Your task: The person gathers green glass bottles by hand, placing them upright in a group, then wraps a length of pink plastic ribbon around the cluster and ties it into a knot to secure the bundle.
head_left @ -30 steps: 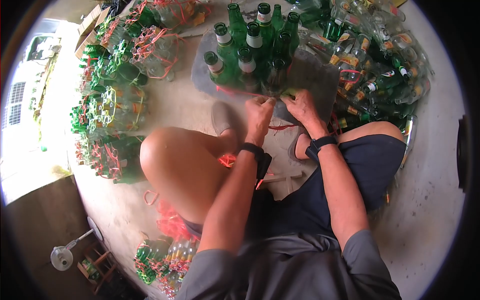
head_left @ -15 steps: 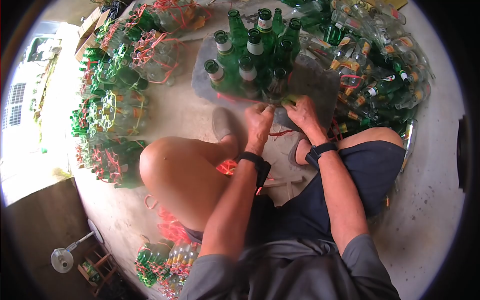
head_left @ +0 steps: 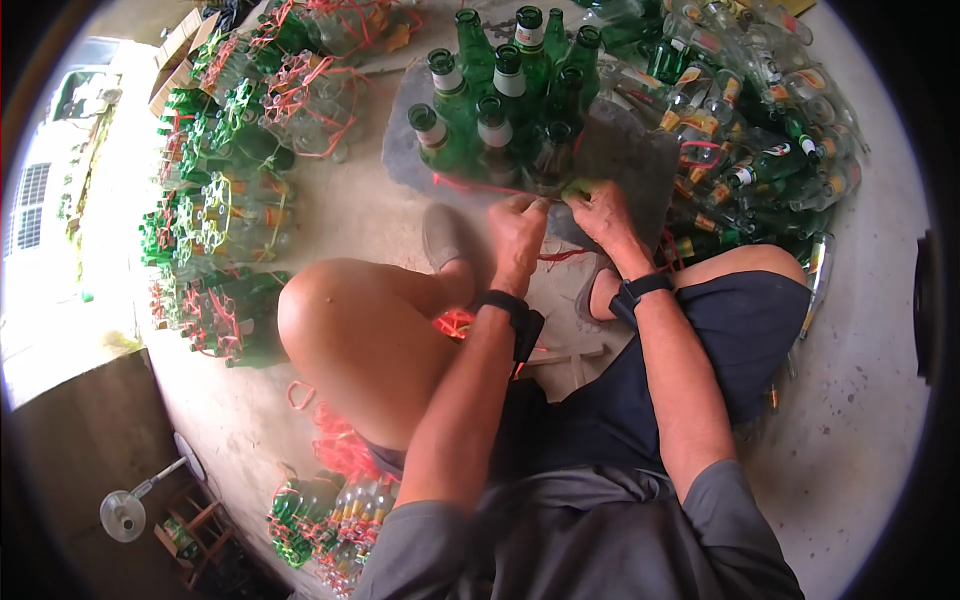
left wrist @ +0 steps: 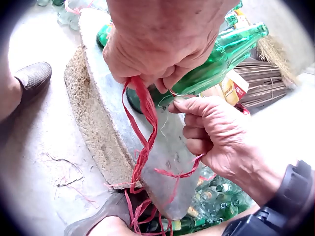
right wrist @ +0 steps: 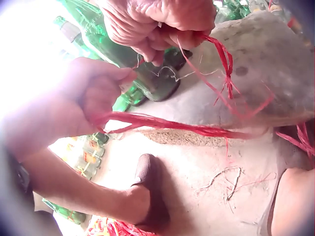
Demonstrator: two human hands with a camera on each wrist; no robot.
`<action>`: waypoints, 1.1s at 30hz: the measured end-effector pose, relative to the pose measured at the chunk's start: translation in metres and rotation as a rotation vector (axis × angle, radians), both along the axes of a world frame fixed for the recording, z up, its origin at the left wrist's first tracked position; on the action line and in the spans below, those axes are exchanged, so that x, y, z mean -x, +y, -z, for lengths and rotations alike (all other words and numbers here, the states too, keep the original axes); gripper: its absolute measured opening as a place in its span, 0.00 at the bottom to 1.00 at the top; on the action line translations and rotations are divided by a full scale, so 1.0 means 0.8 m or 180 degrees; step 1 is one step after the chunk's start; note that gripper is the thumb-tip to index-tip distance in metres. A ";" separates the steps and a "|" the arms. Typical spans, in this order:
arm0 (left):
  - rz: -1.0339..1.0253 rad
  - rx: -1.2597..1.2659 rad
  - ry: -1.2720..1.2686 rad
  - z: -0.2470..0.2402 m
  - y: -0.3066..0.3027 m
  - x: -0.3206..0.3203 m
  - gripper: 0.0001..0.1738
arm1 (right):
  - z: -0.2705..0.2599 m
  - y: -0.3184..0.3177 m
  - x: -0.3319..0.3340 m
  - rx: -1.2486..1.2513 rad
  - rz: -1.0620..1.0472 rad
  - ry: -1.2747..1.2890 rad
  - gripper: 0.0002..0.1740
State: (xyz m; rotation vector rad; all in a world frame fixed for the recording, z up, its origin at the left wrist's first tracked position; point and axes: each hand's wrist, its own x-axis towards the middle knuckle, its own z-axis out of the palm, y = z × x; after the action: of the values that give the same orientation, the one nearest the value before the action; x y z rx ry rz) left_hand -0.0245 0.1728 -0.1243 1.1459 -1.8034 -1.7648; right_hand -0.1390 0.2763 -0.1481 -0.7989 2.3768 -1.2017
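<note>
Both hands are close together at the near side of a cluster of upright green glass bottles (head_left: pixel 508 95), which stands on a grey stone slab (head_left: pixel 635 165). Red plastic twine (left wrist: pixel 143 98) runs round the foot of the cluster. My left hand (head_left: pixel 516 238) pinches the twine at the nearest bottles, a long strand trailing from it over the slab's edge. Just beside it, my right hand (head_left: pixel 603 218) pinches the twine between thumb and curled forefinger, a shorter red tail (right wrist: pixel 225 59) hanging from the fist. A thin pale thread shows between the fingertips. Curled fingers hide the crossing of the strands.
Loose bottles lie piled at the right (head_left: pixel 770 150). Tied bottle bundles (head_left: pixel 240 215) line the left side, and another bundle (head_left: pixel 335 520) stands lower left. Red twine (head_left: pixel 340 440) lies heaped by the left knee. Shod feet (head_left: pixel 442 240) flank the slab.
The head view dips and comes back, so the bottles shift slightly within it. Both hands keep pinching the twine at the same spot, with only small finger movement.
</note>
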 end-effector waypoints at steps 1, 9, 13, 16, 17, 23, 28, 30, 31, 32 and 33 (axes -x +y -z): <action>-0.0008 -0.0005 -0.0008 0.001 -0.001 -0.001 0.16 | 0.000 -0.001 0.002 0.0011 -0.0018 0.0024 0.10; 0.0125 -0.0048 -0.0093 -0.003 -0.004 -0.003 0.16 | -0.008 0.001 0.002 -0.0104 -0.0040 -0.0058 0.11; 0.0041 -0.0139 0.0000 -0.001 0.001 -0.004 0.16 | -0.010 0.005 -0.003 -0.0113 0.0040 -0.0452 0.13; -0.0008 -0.0235 0.0016 0.008 0.003 -0.003 0.15 | -0.011 0.010 -0.008 -0.0150 -0.0014 -0.0285 0.14; 0.0024 -0.0085 0.0046 0.014 0.004 -0.002 0.15 | -0.011 0.011 -0.010 -0.0150 -0.0016 -0.0285 0.14; 0.0208 0.0332 0.0000 0.020 0.007 -0.005 0.18 | -0.003 0.017 -0.023 -0.0063 -0.0158 -0.0330 0.13; 0.0288 0.0337 0.0037 0.022 0.007 -0.009 0.18 | 0.013 0.020 -0.030 0.0011 -0.0256 -0.0297 0.10; 0.0476 0.0132 0.0154 0.019 0.006 -0.011 0.18 | 0.015 0.021 -0.032 -0.0001 -0.0291 -0.0322 0.10; 0.0475 0.0130 0.0153 0.017 0.007 -0.011 0.18 | 0.014 0.021 -0.034 -0.0008 -0.0325 -0.0347 0.09; 0.0411 -0.0104 0.0231 0.015 0.009 -0.011 0.18 | 0.013 0.022 -0.034 -0.0009 -0.0326 -0.0349 0.09; 0.0347 -0.0339 0.0308 0.011 0.011 -0.011 0.18 | 0.009 0.023 -0.034 -0.0042 -0.0385 -0.0464 0.09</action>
State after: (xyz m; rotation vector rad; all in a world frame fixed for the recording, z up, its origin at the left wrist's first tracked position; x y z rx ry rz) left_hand -0.0155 0.1818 -0.1331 0.9991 -1.7642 -1.9644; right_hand -0.1115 0.2949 -0.1555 -0.8096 2.1850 -1.1535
